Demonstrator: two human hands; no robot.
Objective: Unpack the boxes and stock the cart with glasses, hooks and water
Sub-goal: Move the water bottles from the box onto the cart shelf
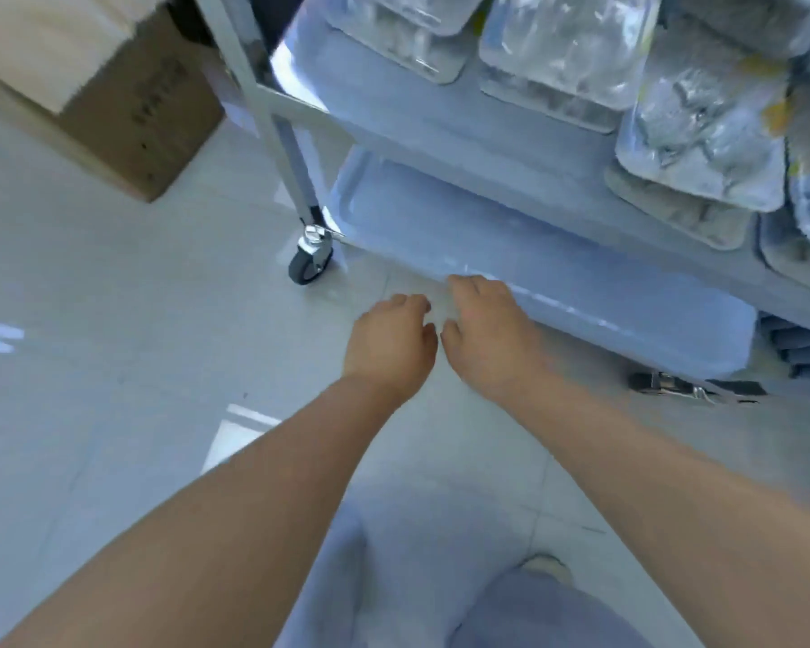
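**Both hands at the near edge of the cart's lower shelf**

Head view, looking down over two bare forearms toward a metal cart [272, 98] on a pale tiled floor [113, 297]; the picture is motion-blurred throughout.

Left hand [391, 339]: low over the floor, just left of the right hand, fingers loosely curled downward and holding nothing; its fingertips lie just short of the shelf edge, apart from it.

Right hand [485, 327]: fingers bent forward, their tips at the near rim of the lower shelf [440, 226]; whether they touch the rim or hover over it cannot be told through the blur; nothing is seen in its grip.

Cart: upper shelf [394, 100] far and right, lower shelf beneath it and nearer the floor; an upright post runs down the left corner to a grey caster [310, 259]; a second, darker caster [683, 388] shows under the right end of the lower shelf.

Packs [567, 44]: clear plastic packages, stacked and overlapping on the upper shelf from its middle to the right edge of the view; their contents are too blurred to name; the left part of that shelf is bare metal.

Box [136, 119]: brown cardboard, on the floor at far left, well apart from both hands, beside the cart's left post.

Near edge of the view: the person's light-blue trousers [534, 615] and a shoe tip [550, 565].
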